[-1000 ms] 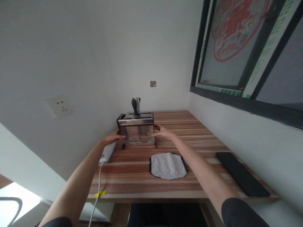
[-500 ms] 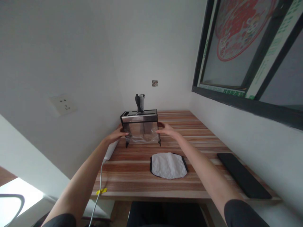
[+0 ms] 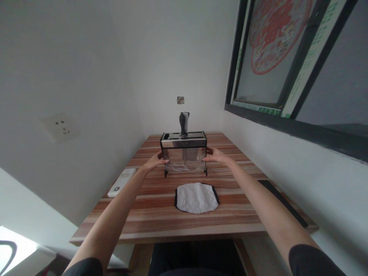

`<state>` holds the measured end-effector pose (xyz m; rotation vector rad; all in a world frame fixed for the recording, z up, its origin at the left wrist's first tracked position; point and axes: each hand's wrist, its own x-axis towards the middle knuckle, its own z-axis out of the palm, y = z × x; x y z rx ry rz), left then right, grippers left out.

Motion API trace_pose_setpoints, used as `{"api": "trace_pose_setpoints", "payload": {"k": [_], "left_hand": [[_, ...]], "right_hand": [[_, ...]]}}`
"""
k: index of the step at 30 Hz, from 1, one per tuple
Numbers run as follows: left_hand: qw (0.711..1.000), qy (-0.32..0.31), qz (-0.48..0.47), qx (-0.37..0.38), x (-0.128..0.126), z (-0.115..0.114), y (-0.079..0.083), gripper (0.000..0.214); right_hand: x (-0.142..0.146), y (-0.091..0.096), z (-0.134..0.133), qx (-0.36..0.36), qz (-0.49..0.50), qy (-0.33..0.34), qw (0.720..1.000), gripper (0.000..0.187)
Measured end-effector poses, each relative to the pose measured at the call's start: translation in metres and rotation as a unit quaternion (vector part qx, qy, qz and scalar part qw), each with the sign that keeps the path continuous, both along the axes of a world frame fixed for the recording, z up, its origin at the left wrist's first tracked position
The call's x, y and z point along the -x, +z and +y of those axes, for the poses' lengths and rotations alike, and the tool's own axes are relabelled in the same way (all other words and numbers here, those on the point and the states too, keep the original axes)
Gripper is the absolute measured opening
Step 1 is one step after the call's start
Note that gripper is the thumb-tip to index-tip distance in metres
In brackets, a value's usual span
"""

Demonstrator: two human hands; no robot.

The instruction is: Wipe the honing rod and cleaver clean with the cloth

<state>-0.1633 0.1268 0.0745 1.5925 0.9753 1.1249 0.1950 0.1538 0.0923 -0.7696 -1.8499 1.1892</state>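
A knife holder (image 3: 184,143) with a shiny metal top, dark side edges and a see-through front stands upright on the wood-grain table (image 3: 155,220). A black handle (image 3: 182,123) and a pale, wrapped-looking one (image 3: 186,122) rise from its top slots. Clear plastic film seems to cling to its lower front. My left hand (image 3: 156,161) grips the left side, thumb at the front. On the opposite side my right hand (image 3: 215,155) holds it the same way; fingers of both hands are partly hidden behind it. A white cloth (image 3: 197,197) with black edging lies flat in front.
Left of my left forearm lies a white power strip (image 3: 122,183). A flat black object (image 3: 281,201) lies along the table's right edge, partly behind my right arm. Walls border the table, with a wall socket (image 3: 61,127) at left and a dark-framed window (image 3: 276,69) at right.
Both hands have shifted the knife holder to the right along the table. The view has turned slightly right, and the power strip now shows clear of my left arm.
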Motion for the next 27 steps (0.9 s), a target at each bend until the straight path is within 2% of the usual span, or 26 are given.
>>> {"api": "trace_pose_setpoints", "payload": {"k": [9, 20, 27], "left_hand": [[1.000, -0.003, -0.009, -0.013, -0.031, 0.004, -0.014, 0.064], [1.000, 0.002, -0.008, -0.008, -0.037, -0.002, -0.007, 0.069], [1.000, -0.005, -0.005, -0.007, -0.035, 0.002, -0.009, 0.069]], "right_hand": [[-0.031, -0.005, -0.001, 0.006, 0.001, 0.005, 1.000, 0.066], [-0.035, -0.016, 0.002, 0.007, 0.008, 0.002, 1.000, 0.066], [-0.038, -0.025, 0.009, 0.016, 0.008, -0.009, 1.000, 0.067]]}}
